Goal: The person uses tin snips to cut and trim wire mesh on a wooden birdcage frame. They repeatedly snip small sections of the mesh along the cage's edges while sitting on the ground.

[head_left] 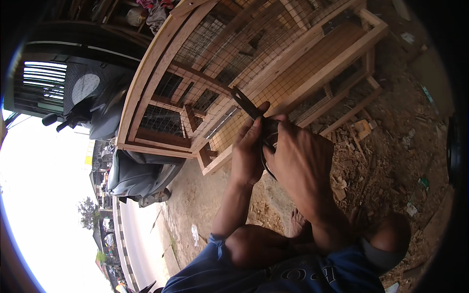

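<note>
Both my hands are together at the middle of the view, closed around a dark, long-jawed hand tool that looks like snips (245, 104). My left hand (248, 154) grips it from the left, thumb pointing up along it. Over its other side curl the fingers of my right hand (302, 163), back of the hand upward. A curved dark handle shows between the two palms; the rest of the grip is hidden. The tool's jaws point up and left, in front of a wooden cage (288, 61) with wire mesh (222, 49). Whether the tip touches the mesh, I cannot tell.
Wood shavings and offcuts (361, 180) litter the ground at right, with a yellow piece (362, 128) among them. A parked grey motorcycle (141, 173) stands left of the cage. Beyond it runs a road (141, 234). My bent knees are close below my hands.
</note>
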A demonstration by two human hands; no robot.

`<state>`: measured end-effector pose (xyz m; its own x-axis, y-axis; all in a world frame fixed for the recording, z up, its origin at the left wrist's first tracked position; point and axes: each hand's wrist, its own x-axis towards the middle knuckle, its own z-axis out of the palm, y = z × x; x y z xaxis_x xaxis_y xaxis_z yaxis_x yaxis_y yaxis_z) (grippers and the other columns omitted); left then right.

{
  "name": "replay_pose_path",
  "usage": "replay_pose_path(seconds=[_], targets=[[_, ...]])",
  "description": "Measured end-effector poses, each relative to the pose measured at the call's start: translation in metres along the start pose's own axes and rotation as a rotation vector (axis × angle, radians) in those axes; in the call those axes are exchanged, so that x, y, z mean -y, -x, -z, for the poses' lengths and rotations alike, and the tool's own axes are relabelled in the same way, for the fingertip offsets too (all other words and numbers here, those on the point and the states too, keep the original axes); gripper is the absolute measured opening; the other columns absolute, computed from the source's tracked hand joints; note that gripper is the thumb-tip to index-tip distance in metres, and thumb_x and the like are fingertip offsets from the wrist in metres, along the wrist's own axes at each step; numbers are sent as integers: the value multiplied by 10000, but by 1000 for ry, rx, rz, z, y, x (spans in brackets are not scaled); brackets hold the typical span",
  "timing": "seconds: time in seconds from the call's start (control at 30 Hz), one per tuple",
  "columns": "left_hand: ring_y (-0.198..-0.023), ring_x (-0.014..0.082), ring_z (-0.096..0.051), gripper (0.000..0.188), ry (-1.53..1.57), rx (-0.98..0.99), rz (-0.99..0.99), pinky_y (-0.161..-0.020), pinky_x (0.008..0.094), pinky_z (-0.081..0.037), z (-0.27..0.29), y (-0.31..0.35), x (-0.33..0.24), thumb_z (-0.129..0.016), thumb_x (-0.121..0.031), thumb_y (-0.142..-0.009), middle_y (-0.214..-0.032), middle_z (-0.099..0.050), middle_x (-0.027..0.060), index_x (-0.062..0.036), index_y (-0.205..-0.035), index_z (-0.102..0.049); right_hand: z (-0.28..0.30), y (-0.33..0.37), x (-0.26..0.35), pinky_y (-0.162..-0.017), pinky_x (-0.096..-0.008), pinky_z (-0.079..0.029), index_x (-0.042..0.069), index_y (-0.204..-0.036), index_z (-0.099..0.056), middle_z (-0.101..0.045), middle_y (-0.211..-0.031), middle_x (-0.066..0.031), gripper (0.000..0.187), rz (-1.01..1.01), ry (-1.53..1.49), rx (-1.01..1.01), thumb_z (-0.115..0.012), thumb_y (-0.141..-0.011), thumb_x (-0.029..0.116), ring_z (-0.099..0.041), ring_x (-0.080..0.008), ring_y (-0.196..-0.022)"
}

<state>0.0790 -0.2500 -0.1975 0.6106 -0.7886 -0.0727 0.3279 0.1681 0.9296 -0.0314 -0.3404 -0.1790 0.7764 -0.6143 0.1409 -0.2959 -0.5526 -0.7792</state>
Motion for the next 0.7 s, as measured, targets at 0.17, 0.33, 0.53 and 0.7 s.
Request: replay_pose_path(seconds=[0.17,0.33,0.53,0.7], targets=[[-1155,268,-615,500,21,12,-38,-1043,397,-461,-1,5,-1,-396,-204,-1058,-1265,-627,196,44,-1484,-311,3,4,6,-627,-385,-550,9,-1124,-614,-700,-777,-135,425,7,62,14,-776,-814,250,-713,-278,-705],[-1154,267,-621,495,65,-8,-34,-1047,393,-466,2,-3,-3,-382,-202,-1060,-1269,-628,194,40,-1486,-310,0,-5,12,-605,-380,-549,8,-1060,-629,-696,-771,-124,380,34,134,-28,-769,-819,266,-712,-275,-695],[-1164,268,-613,513,210,91,-87,-1050,401,-470,3,-15,2,-375,-210,-1061,-1275,-627,187,31,-1503,-276,0,-11,18,-606,-383,-548,19,-998,-636,-696,-776,-117,348,62,322,-119,-778,-797,264,-710,-283,-699],[-1166,268,-611,539,287,70,-108,-1060,402,-462,3,-9,11,-391,-231,-1058,-1272,-627,186,11,-1518,-249,-5,-2,23,-539,-313,-526,43,-900,-644,-680,-750,-79,158,121,410,-207,-682,-841,184,-697,-191,-669]])
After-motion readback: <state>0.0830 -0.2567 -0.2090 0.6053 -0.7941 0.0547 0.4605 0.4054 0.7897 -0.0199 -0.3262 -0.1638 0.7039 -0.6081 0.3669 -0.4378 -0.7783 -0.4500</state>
